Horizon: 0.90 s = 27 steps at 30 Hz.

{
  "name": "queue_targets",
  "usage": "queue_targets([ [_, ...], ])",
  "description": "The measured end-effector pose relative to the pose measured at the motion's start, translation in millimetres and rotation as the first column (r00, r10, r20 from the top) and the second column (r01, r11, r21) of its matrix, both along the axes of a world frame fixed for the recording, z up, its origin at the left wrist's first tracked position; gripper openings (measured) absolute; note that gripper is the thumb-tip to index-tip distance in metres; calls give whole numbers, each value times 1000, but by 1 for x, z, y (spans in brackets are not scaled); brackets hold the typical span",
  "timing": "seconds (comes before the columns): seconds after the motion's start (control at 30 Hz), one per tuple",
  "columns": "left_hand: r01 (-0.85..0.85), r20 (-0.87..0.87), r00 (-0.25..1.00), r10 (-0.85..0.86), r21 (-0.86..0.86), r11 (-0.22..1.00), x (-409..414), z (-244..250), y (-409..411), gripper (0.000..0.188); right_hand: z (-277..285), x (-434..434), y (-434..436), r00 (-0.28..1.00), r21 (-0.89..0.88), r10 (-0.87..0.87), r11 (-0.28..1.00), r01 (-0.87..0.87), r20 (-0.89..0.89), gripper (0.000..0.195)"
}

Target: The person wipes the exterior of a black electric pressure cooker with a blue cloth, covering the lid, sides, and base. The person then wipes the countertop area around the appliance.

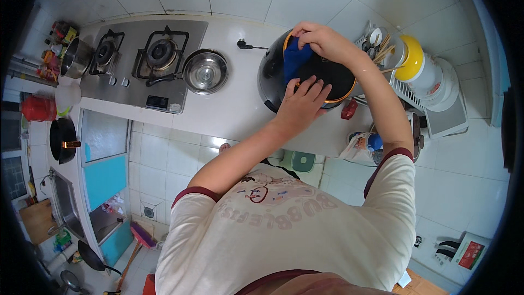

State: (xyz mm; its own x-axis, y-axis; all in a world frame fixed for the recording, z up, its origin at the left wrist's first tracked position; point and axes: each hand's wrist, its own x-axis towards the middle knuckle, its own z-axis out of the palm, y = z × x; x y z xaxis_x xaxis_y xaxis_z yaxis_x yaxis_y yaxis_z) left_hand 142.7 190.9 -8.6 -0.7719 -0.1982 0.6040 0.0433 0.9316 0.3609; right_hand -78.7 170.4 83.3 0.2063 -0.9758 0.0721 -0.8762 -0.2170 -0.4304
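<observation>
A rounded black electric cooker (270,78) with an orange rim around its dark top stands on the white counter. A dark blue cloth (297,58) lies over the left part of that top. My right hand (323,41) grips the cloth's upper edge at the far rim, its fingers curled. Spread over the near part of the top is my left hand (303,100), its fingertips touching the surface beside the cloth. A black power plug (244,44) on a short cord lies left of the cooker.
Left along the counter are a stainless steel bowl (205,71) and a two-burner gas hob (143,57). To the right stand a dish rack (409,96) with a yellow bowl (410,58) and plates, a red packet (349,109) and a blue-capped container (373,142). A green stool (303,161) is below the counter.
</observation>
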Motion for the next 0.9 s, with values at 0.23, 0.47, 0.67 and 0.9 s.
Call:
queue_targets([
  [0.23,52,101,993,-54,18,998,2,21,-10,54,12,20,6,994,-72,-93,993,89,-54,29],
  [0.47,60,190,980,-56,-16,998,-7,27,-7,51,12,29,3,996,-58,-42,998,37,-81,30],
  [0.67,115,196,974,-109,-17,993,-14,33,-9,49,-2,22,-13,979,6,-133,991,136,-156,29],
  [0.9,69,223,973,-64,-15,998,-7,36,-8,46,0,20,3,935,-160,-354,922,351,13,33],
])
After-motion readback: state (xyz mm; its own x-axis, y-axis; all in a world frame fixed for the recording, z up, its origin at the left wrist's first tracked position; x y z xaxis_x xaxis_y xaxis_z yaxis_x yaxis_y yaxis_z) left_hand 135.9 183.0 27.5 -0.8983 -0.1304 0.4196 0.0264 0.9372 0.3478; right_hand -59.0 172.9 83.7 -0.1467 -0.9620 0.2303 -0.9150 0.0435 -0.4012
